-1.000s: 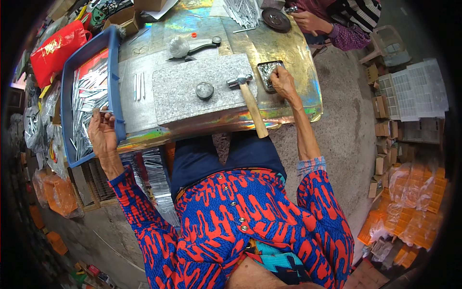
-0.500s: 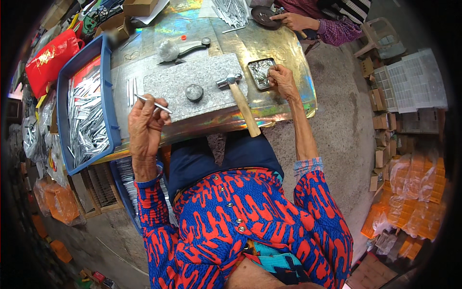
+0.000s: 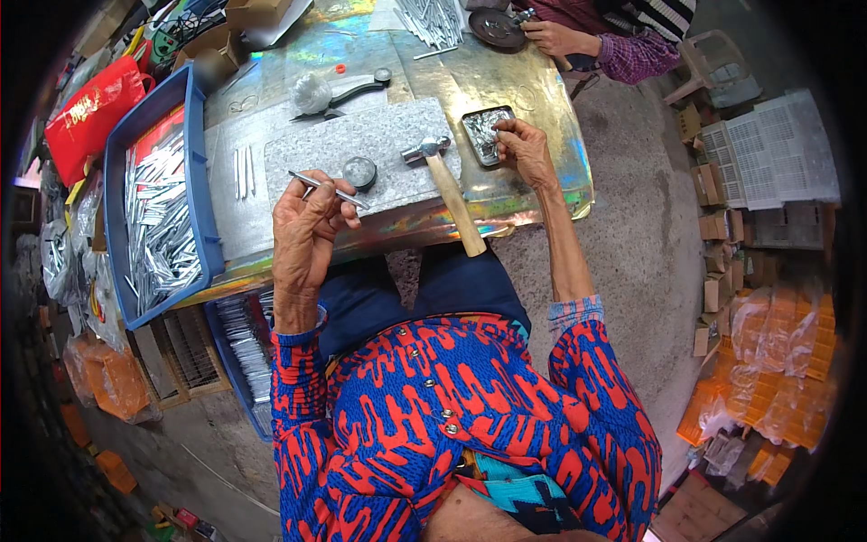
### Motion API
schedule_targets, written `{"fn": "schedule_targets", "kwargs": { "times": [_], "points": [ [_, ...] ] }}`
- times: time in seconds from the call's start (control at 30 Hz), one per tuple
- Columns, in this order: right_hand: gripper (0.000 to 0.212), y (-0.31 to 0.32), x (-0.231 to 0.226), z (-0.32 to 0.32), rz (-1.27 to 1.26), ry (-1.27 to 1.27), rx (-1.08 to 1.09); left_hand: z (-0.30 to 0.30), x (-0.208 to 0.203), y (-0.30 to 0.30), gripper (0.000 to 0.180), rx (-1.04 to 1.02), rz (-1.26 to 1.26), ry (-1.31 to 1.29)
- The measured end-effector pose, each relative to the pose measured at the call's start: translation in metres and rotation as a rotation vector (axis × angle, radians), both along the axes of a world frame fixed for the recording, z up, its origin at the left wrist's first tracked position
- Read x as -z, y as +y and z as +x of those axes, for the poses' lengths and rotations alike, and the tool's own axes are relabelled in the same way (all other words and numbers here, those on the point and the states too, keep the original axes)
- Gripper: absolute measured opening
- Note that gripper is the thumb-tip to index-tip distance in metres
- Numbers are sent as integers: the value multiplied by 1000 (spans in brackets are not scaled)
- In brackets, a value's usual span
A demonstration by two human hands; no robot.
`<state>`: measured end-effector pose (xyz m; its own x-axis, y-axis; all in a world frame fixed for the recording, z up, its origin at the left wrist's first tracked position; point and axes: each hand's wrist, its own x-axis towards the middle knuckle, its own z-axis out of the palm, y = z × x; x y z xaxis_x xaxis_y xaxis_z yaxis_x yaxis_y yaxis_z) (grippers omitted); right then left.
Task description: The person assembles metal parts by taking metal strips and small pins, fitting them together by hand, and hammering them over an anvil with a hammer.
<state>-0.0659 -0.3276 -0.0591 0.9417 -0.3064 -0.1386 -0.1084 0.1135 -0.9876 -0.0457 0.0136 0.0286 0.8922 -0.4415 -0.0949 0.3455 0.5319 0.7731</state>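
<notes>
A thin silver metal rod [image 3: 327, 190] is pinched in the fingers of my left hand [image 3: 305, 221], over the near edge of a grey stone slab [image 3: 307, 147]. Just beyond those fingers, a small round dark-rimmed block [image 3: 359, 172] sits on the slab. My right hand [image 3: 527, 155] is closed in a pinch at the right side of a small dark-rimmed tray [image 3: 470, 135] of tiny shiny metal pieces; whatever its fingertips hold is too small to make out. Between my hands lies a hammer [image 3: 457, 204], its head on the slab and its wooden handle toward me.
Left of the slab stands a blue tray [image 3: 213, 226] heaped with metal rods; several rods [image 3: 244, 172] lie beside it. Black cutters [image 3: 357, 92] and a clear plastic bundle [image 3: 312, 94] lie behind the slab. At the far right, another person's hand [image 3: 551, 39] works near a dark round plate [image 3: 495, 29].
My left hand has moved right with the rod, close to the round block. My right hand has shifted slightly left over the tray, still pinched.
</notes>
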Motion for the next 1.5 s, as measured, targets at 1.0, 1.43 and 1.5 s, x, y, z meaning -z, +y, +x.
{"fn": "schedule_targets", "kwargs": {
  "times": [1.0, 1.43, 1.5],
  "points": [
    [11, 141, -95, -35, 108, -186, -238, -3, 15, -29, 14, -33, -140, 151],
    [15, 175, -99, -39, 315, -258, -239, -10, 23, -22, 17, -10, -219, 209],
    [14, 175, -98, -38, 314, -250, -233, -11, 21, -22, 17, -16, -206, 212]
  ]
}}
